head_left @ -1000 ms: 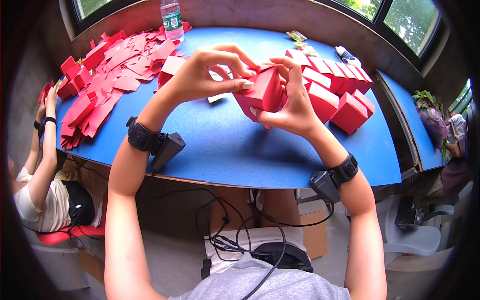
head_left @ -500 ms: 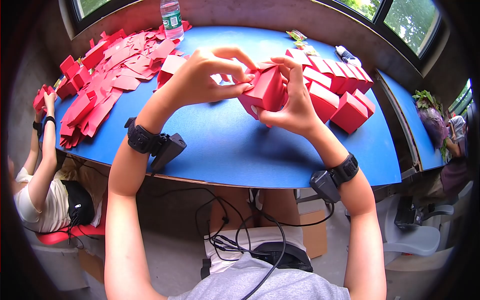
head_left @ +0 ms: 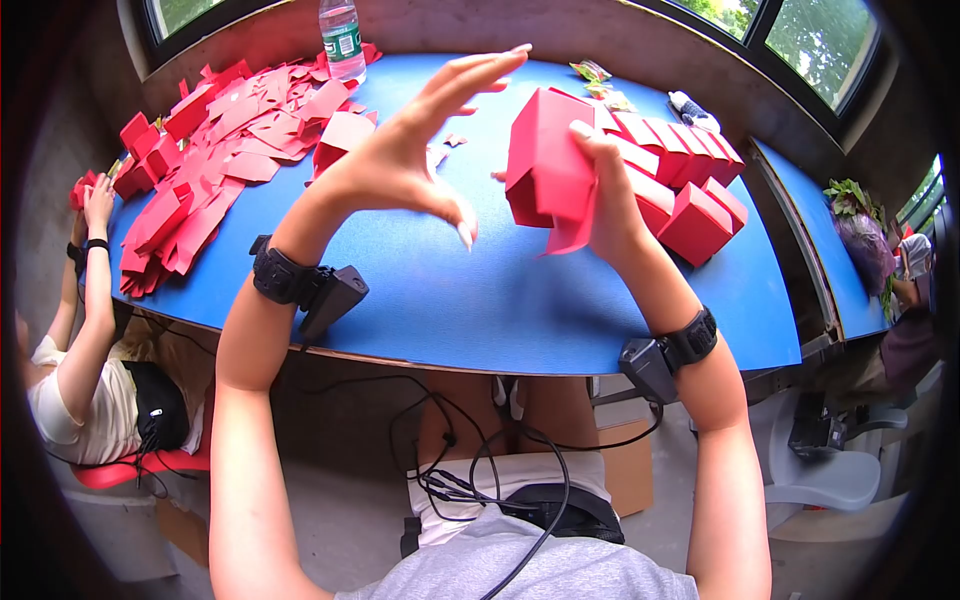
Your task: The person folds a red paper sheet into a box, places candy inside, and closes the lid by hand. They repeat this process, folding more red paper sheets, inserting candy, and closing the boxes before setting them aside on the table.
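Observation:
A red paper box [head_left: 543, 150] is gripped in my right hand [head_left: 615, 195], raised above the blue table. One flap of the box hangs loose toward me. The thumb lies across the box, and most of the other fingers are hidden behind it. My left hand [head_left: 415, 150] is held apart to the left of the box, empty, with thumb and fingers spread wide. Rows of folded red boxes [head_left: 700, 225] stand just to the right of my right hand. A single red box [head_left: 343, 137] rests behind my left wrist.
A heap of flat red card pieces [head_left: 240, 130] covers the table's left side, with a water bottle [head_left: 343, 42] behind it. Small packets [head_left: 592, 71] and a white-and-dark bottle [head_left: 694, 112] lie at the back. At the far left another person's hand [head_left: 99, 200] holds red card.
My left hand has let go of the red box and moved away to the left, fingers opening. My right hand has turned the box, and its flap now hangs down.

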Available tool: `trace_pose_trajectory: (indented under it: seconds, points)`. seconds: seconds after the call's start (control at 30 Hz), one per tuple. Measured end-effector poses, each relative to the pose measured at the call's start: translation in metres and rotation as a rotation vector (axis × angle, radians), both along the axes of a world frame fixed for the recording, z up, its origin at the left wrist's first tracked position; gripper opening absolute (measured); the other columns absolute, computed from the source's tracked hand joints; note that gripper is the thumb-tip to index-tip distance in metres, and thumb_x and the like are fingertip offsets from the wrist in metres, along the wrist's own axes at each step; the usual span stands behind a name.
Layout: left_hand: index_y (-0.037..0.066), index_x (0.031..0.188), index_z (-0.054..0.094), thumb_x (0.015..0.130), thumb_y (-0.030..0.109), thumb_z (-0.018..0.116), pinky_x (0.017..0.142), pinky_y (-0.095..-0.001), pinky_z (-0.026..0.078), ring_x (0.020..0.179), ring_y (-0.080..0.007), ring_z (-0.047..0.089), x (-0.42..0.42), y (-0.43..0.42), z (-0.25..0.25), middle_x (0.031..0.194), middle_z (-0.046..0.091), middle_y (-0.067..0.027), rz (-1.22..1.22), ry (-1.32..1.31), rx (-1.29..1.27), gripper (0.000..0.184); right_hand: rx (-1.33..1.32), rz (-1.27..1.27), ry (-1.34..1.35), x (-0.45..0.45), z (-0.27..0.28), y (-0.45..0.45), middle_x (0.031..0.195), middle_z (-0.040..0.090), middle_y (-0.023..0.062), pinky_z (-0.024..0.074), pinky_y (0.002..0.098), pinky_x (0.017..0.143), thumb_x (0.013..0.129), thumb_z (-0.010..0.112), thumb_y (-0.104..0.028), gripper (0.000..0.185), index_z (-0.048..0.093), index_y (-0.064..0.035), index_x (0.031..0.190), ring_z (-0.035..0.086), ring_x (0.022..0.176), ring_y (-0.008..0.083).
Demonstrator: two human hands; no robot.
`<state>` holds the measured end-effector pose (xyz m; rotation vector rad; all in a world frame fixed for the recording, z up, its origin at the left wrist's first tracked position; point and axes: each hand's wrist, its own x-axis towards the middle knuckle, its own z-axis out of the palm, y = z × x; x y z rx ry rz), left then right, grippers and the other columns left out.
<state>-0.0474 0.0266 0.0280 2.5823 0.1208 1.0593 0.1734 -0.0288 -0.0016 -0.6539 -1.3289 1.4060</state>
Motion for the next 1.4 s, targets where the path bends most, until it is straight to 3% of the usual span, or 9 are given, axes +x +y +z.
trace_pose_trajectory:
  seconds: [0.37,0.67,0.8,0.93,1.07,1.2,1.27,1.37,1.4]
  points:
    - [0.016,0.128,0.052,0.059,0.02,0.085,0.106,-0.048,0.035,0.132,-0.0334,0.037,0.016,-0.018,-0.007,0.138,0.045,-0.0112,0.171,0.053,0.293,0.077,-0.252,0.076,-0.013,-0.004,-0.004,-0.006,0.114,0.056,0.0211,0.0577,0.0451,0.073,0.092,0.046,-0.051,0.064,0.037,-0.0006,0.13,0.064,0.091,0.0342]
    - [0.001,0.106,0.059,0.086,0.023,0.063,0.068,-0.0341,0.049,0.078,-0.0281,0.064,0.007,0.002,-0.017,0.091,0.066,-0.0169,0.247,0.24,-0.013,0.03,-0.318,0.162,-0.12,-0.001,-0.001,-0.006,0.111,0.061,0.0219,0.0589,0.0402,0.07,0.092,0.037,-0.059,0.072,0.037,-0.0009,0.134,0.068,0.084,0.0353]
    - [0.0,0.098,0.062,0.094,0.022,0.052,0.062,-0.0337,0.048,0.067,-0.0268,0.062,0.011,0.011,-0.028,0.08,0.066,-0.0175,0.34,0.143,-0.063,0.024,-0.191,0.129,-0.178,-0.006,0.001,-0.009,0.112,0.06,0.0224,0.0589,0.0379,0.069,0.09,0.038,-0.062,0.077,0.033,-0.0004,0.135,0.068,0.086,0.0341]
    - [-0.005,0.084,0.063,0.098,0.031,0.046,0.053,-0.0309,0.045,0.055,-0.0178,0.059,0.012,0.008,-0.026,0.064,0.064,-0.013,0.495,0.214,-0.185,0.042,-0.024,-0.167,-0.426,-0.005,0.003,-0.007,0.106,0.058,0.0192,0.055,0.027,0.053,0.078,0.074,-0.035,0.074,0.034,0.002,0.128,0.066,0.078,0.0207]
    - [-0.004,0.081,0.064,0.098,0.028,0.042,0.045,-0.0272,0.047,0.05,-0.015,0.059,0.01,-0.003,-0.018,0.063,0.063,-0.0111,0.375,0.147,-0.479,0.043,0.11,-0.294,-0.588,-0.01,0.001,-0.011,0.103,0.06,0.021,0.0548,0.0303,0.06,0.083,0.068,-0.031,0.071,0.03,0.0048,0.131,0.066,0.082,0.0256]
    - [-0.002,0.107,0.057,0.096,0.022,0.041,0.05,-0.0276,0.05,0.051,-0.0139,0.059,0.011,0.002,-0.027,0.069,0.061,-0.0086,0.326,0.13,-0.558,0.031,0.393,-0.454,-0.669,-0.006,-0.008,-0.004,0.106,0.059,0.0297,0.0443,0.0416,0.09,0.093,0.05,-0.018,0.052,0.026,0.0063,0.133,0.06,0.1,0.0401]
    - [0.007,0.134,0.039,0.097,0.019,0.04,0.06,-0.0282,0.053,0.06,-0.0132,0.06,0.011,0.002,-0.028,0.082,0.059,-0.0078,0.371,0.225,-0.434,0.039,0.371,-0.452,-0.702,-0.005,-0.013,0.0,0.106,0.059,0.0299,0.0445,0.0421,0.09,0.093,0.047,-0.015,0.05,0.026,0.0059,0.133,0.06,0.1,0.04]
    - [0.009,0.136,0.036,0.096,0.022,0.041,0.066,-0.0283,0.052,0.076,-0.015,0.062,0.012,0.014,-0.034,0.089,0.058,-0.0077,0.336,0.08,-0.44,0.043,0.328,-0.424,-0.665,-0.005,-0.012,0.0,0.107,0.058,0.0321,0.0438,0.0445,0.09,0.093,0.043,-0.011,0.049,0.024,0.0053,0.135,0.059,0.102,0.043]
    - [0.009,0.138,0.033,0.095,0.03,0.043,0.075,-0.0297,0.051,0.092,-0.0171,0.059,0.01,0.008,-0.025,0.103,0.056,-0.011,0.331,0.083,-0.542,0.048,0.39,-0.457,-0.736,-0.004,-0.013,0.001,0.102,0.059,0.0252,0.0477,0.0387,0.077,0.094,0.042,-0.009,0.048,0.023,0.0023,0.137,0.06,0.087,0.0324]
